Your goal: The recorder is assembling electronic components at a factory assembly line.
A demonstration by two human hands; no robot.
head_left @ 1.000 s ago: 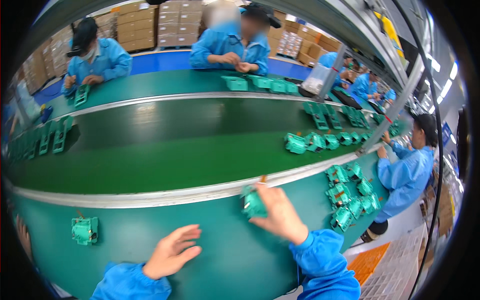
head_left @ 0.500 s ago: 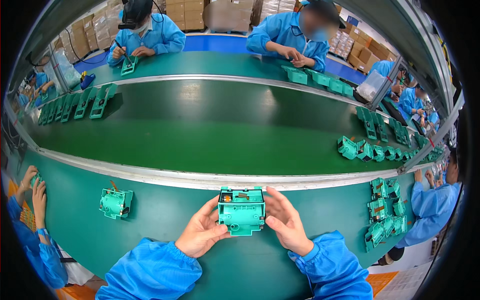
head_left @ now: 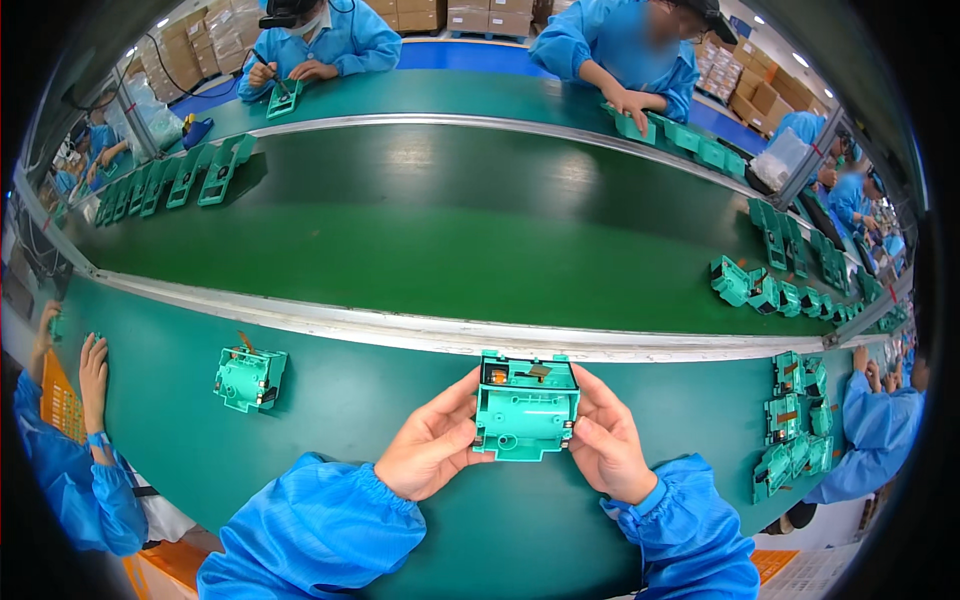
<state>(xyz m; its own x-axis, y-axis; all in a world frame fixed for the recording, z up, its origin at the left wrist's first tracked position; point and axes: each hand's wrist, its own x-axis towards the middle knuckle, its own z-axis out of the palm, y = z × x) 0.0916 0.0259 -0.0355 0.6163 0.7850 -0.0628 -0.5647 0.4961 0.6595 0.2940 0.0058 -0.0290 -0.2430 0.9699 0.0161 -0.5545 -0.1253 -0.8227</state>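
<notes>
Between both hands, above the near green table, is a teal plastic housing [head_left: 527, 418]. A copper-coloured coil and a small brownish flat piece show in its upper compartment, and its lower part is a smooth hollow. My left hand [head_left: 430, 445] grips its left side, with the thumb on the front edge. On the right side my right hand [head_left: 612, 440] also holds it, thumb at the lower right corner and fingers behind. Left of my hands, a similar housing [head_left: 247, 378] with a brown strip sticking up stands on the table.
Several similar housings [head_left: 783, 420] are grouped at the right of the table [head_left: 330, 420]. Beyond a pale rail [head_left: 400, 325] lies a green belt [head_left: 400, 250], with teal panels [head_left: 180, 178] at its far left. Co-workers sit across and on both sides; one co-worker's hand [head_left: 93, 375] rests at far left.
My right hand has closed in on the housing's right side. The whole view has shifted, so the housing and table appear farther right. A co-worker across has reached down to a teal part.
</notes>
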